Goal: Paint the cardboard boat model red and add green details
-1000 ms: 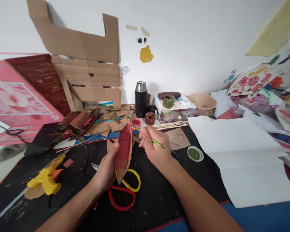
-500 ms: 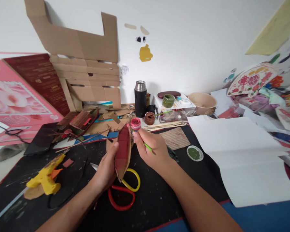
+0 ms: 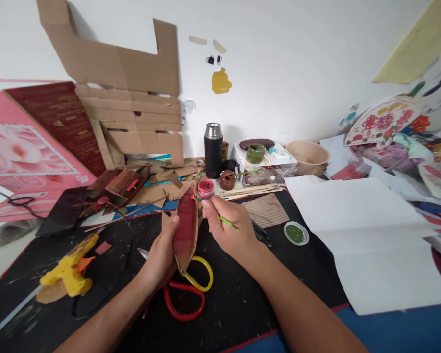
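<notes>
The cardboard boat (image 3: 185,223) is held up over the black mat (image 3: 235,299), its inside dark red and its near tip bare brown; a big sheet of white paper (image 3: 367,240) lies at the mat's right side; the left hand (image 3: 163,252) grips the boat, thumb pressed against its left edge, the other fingers mostly hidden; the right hand (image 3: 231,228) is just right of the boat, thumb and fingers pinched together; a yellow glue gun (image 3: 71,269) lies at left; scissors (image 3: 195,284) with red and yellow handles lie under the boat's near end; a brown paint jar (image 3: 227,180) and a red paint jar (image 3: 206,188) stand beyond the hands; a green paintbrush (image 3: 229,223) sits in the right hand's pinch, its tip near the boat's far end, contact too small to tell.
</notes>
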Tool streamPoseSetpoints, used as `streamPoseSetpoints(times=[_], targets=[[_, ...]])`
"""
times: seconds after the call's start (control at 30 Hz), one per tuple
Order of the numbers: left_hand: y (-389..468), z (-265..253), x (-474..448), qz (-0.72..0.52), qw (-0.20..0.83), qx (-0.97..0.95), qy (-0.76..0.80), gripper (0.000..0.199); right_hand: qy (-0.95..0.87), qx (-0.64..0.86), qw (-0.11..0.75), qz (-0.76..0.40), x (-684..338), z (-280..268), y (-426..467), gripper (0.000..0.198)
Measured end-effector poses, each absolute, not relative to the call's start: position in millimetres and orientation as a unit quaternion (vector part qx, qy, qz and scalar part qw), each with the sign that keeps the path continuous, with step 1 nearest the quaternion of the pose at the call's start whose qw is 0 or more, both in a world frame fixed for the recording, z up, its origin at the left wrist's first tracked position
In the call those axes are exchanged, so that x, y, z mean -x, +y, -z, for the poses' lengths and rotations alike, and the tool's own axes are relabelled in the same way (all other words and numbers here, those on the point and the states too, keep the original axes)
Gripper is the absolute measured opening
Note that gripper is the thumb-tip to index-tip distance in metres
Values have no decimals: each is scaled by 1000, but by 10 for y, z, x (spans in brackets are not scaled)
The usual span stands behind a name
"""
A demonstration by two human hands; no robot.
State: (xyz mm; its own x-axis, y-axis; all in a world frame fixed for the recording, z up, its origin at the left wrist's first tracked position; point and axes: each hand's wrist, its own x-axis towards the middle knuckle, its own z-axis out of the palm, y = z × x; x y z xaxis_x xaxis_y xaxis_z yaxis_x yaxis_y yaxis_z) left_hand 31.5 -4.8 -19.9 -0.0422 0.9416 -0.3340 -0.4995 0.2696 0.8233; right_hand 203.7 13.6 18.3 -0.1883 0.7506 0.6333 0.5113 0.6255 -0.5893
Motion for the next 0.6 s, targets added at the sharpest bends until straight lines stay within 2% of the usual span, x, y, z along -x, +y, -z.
streamPoseSetpoints(times=[0.37,0.6], targets=[[-53,226,-284,-558,626,-273,472,36,-744,419,506,-124,-2034,-172,133,37],[-37,273,-289,-556,628,-283,465,40,-752,420,496,-113,-2016,-153,120,38]])
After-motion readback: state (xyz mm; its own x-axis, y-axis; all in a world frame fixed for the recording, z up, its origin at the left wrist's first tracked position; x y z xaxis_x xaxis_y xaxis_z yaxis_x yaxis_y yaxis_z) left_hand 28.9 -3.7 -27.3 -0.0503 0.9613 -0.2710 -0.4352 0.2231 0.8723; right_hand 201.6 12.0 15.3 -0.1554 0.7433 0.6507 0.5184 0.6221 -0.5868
